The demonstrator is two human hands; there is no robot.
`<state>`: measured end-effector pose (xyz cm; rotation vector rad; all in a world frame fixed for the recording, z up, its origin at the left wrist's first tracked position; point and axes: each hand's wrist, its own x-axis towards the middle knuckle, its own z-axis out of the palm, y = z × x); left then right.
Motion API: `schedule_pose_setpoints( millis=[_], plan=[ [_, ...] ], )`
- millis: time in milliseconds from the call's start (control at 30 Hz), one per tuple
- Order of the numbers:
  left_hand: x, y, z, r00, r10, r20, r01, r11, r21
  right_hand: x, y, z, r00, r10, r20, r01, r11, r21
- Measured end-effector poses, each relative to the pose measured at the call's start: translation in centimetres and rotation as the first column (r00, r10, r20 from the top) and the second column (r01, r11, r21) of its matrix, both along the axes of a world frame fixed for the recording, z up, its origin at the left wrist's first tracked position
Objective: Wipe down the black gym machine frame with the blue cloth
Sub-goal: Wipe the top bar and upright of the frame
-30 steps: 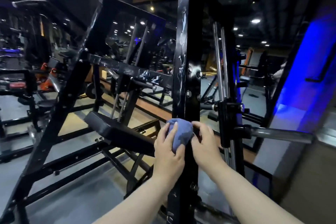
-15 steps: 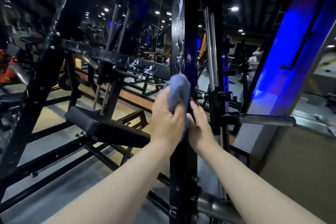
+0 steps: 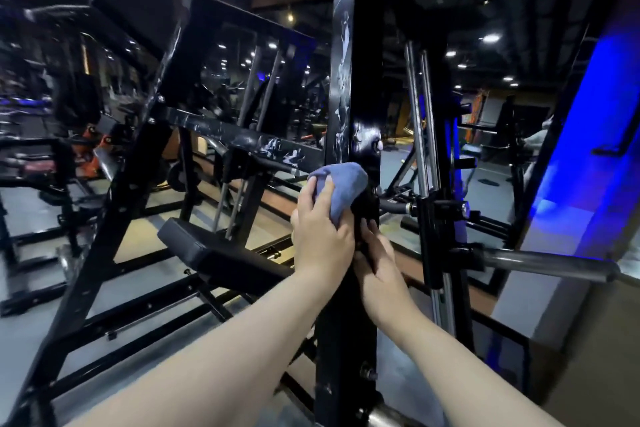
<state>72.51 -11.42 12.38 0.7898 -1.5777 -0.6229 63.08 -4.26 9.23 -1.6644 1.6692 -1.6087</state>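
Pressing blue cloth (image 3: 343, 185) against frame (image 3: 360, 73)

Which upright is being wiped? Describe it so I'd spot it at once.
Find the black gym frame; the tall square post stands nearest the camera, at centre. The left hand presses a blue cloth against it. Unlike the slanted beam on its left, it is vertical and streaked white.

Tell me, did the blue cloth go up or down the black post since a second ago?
Up. The left hand slid the blue cloth up the upright post to just below the bolts. The right hand followed, gripping the post just beneath. Both hands kept their holds; white streaks remain above.
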Motion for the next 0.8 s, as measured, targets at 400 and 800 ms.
schedule_pose_setpoints(
  millis=[400,800],
  plan=[
    [1.4,1.1,-0.8,0.974,0.132,0.186,-0.115,0.989,-0.097,0.3,-3.5,3.1,0.982,-0.187,0.034,0.190,0.968,-0.162],
    [3.5,-4.0,0.3,0.922,0.251,0.297,-0.057,0.843,-0.535,2.1,-6.3,0.9,0.962,-0.181,0.205,0.236,0.927,-0.292]
  ],
)
